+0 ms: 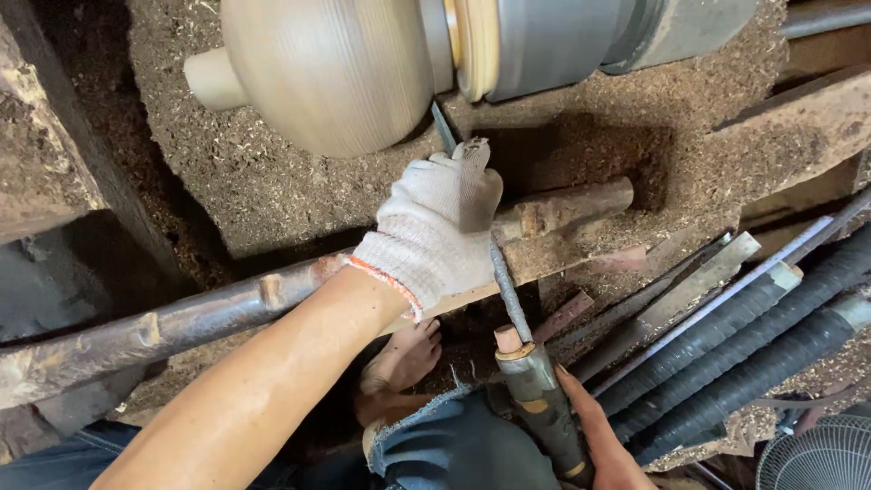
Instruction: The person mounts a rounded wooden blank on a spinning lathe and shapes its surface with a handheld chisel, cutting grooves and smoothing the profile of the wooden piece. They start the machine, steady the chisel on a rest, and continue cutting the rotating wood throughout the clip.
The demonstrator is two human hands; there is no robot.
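Note:
A rounded pale wooden piece (331,68) with a small knob at its left end sits on a lathe chuck (553,41) at the top. My left hand (435,222), in a white knit glove, presses a long metal turning tool (504,281) down onto a rusty bar rest (227,313). The tool's tip reaches up to the underside of the wooden piece. My bare right hand (599,436) grips the tool's wooden handle (544,404) at the bottom.
Sawdust (272,191) covers the lathe bed. Several dark-wrapped tool handles (753,336) lie to the right. A fan grille (817,454) shows at the bottom right corner. My bare foot (404,358) and a blue denim knee (463,449) are below the rest.

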